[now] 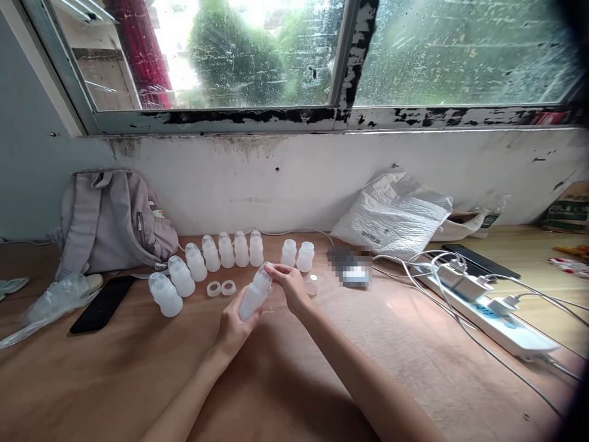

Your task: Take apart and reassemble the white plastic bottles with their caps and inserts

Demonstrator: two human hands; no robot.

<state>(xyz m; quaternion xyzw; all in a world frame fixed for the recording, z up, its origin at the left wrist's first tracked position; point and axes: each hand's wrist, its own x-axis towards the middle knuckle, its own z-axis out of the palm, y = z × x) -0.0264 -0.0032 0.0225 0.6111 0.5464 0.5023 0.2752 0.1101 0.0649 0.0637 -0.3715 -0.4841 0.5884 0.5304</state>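
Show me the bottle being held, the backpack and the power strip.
Held bottle [253, 298]: head view, middle of its body.
Backpack [105, 224]: head view, panel between its straps.
Power strip [485, 314]: head view, top socket face.

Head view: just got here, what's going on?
A person is working with both hands on one tilted frosted bottle: the left hand holds its lower body, the right hand is at its top. Seven similar bottles stand in a curve to the left, two more behind the right hand. Loose rings lie on the table.
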